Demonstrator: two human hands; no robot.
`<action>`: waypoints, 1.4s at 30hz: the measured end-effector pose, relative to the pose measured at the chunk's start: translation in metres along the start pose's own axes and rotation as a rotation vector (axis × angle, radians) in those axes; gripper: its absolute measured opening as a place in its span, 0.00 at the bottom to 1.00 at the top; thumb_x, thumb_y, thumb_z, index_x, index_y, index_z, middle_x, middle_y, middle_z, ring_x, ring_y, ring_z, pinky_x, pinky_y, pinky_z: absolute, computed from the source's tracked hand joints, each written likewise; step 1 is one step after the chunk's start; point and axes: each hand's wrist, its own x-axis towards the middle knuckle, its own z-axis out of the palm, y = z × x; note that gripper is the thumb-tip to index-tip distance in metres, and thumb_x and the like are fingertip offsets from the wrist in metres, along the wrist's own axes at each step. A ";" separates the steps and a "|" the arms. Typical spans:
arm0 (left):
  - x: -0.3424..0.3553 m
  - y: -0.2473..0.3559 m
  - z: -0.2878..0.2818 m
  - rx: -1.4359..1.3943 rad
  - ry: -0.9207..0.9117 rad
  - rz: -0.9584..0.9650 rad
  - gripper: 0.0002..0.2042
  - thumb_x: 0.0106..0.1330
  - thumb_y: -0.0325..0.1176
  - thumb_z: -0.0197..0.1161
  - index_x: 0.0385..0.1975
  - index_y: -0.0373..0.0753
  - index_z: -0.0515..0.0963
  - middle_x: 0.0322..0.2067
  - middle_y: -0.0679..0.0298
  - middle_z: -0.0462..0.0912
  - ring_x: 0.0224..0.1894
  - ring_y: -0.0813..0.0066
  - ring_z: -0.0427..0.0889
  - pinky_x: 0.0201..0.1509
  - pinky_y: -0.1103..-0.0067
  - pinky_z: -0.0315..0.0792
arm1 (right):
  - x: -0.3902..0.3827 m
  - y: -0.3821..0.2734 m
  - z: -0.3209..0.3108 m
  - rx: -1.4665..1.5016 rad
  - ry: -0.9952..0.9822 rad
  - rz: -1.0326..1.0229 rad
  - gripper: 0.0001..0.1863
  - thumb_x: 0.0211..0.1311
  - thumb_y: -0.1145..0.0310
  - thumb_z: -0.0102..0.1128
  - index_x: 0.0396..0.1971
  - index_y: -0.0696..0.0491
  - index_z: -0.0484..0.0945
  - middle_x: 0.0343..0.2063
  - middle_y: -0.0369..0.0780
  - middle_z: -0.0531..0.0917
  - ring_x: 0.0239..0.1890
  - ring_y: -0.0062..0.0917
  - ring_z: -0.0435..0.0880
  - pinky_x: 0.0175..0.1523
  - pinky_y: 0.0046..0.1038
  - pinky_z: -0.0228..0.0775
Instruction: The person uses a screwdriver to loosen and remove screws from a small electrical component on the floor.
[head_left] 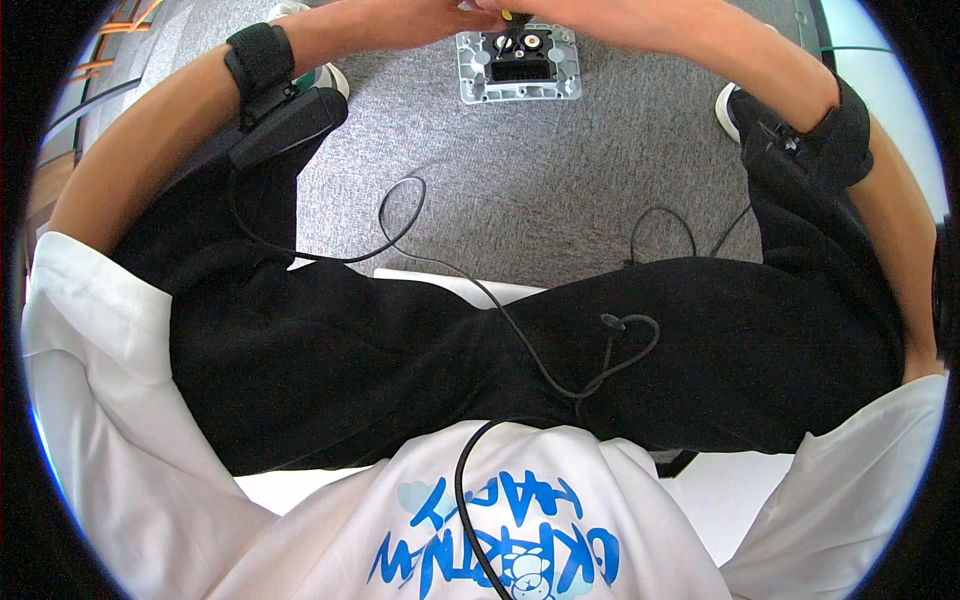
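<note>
Both hands meet at the upper edge of the head view, which cuts off much of them. My left hand [455,14] comes in from the left, its visible fingers bunched together beside the right one. My right hand [560,10] closes around a small black and yellow tool [512,17], mostly hidden by the fingers. Just below the hands, a grey metal housing [472,82] lies on the carpet, with a ribbed rim and screw holes. Inside it sits a black part [520,68] with two round, pale-ringed fittings.
Grey carpet [480,160] spreads between my feet. A thin black cable [420,255] loops from my left leg across my lap. Dark straps with small devices circle both forearms. White shoes [727,112] flank the housing, and orange chair legs [95,70] stand at the far left.
</note>
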 end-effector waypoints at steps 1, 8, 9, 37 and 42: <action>-0.001 0.002 -0.001 0.000 -0.016 -0.062 0.14 0.71 0.33 0.67 0.53 0.38 0.80 0.48 0.54 0.85 0.51 0.65 0.83 0.57 0.68 0.76 | 0.003 -0.003 -0.002 0.002 0.000 -0.003 0.16 0.71 0.62 0.58 0.47 0.60 0.79 0.44 0.53 0.81 0.50 0.47 0.81 0.58 0.42 0.73; 0.008 0.002 0.004 0.076 -0.044 -0.158 0.12 0.69 0.33 0.69 0.48 0.37 0.81 0.41 0.55 0.87 0.44 0.64 0.84 0.50 0.68 0.76 | 0.008 -0.009 -0.007 -0.214 -0.251 0.408 0.15 0.70 0.63 0.58 0.41 0.61 0.82 0.39 0.53 0.84 0.46 0.47 0.84 0.51 0.45 0.78; 0.005 0.002 0.003 0.081 -0.017 -0.114 0.12 0.68 0.33 0.69 0.48 0.37 0.81 0.41 0.55 0.86 0.44 0.64 0.84 0.50 0.68 0.76 | 0.007 -0.006 -0.006 -0.138 -0.238 0.244 0.11 0.66 0.69 0.59 0.40 0.61 0.82 0.41 0.52 0.83 0.47 0.47 0.83 0.54 0.44 0.76; 0.004 -0.019 0.010 0.044 -0.004 -0.063 0.11 0.65 0.34 0.72 0.42 0.37 0.81 0.39 0.56 0.85 0.43 0.65 0.83 0.49 0.69 0.78 | 0.000 -0.001 0.002 -0.109 -0.150 -0.069 0.16 0.51 0.83 0.62 0.41 0.56 0.85 0.45 0.48 0.80 0.53 0.42 0.78 0.60 0.38 0.71; 0.003 -0.018 0.007 0.073 -0.001 -0.052 0.13 0.64 0.35 0.72 0.45 0.39 0.81 0.38 0.55 0.86 0.42 0.61 0.84 0.49 0.68 0.78 | -0.001 0.002 0.001 -0.065 -0.026 -0.109 0.13 0.52 0.82 0.62 0.38 0.57 0.87 0.42 0.48 0.83 0.50 0.44 0.81 0.57 0.38 0.73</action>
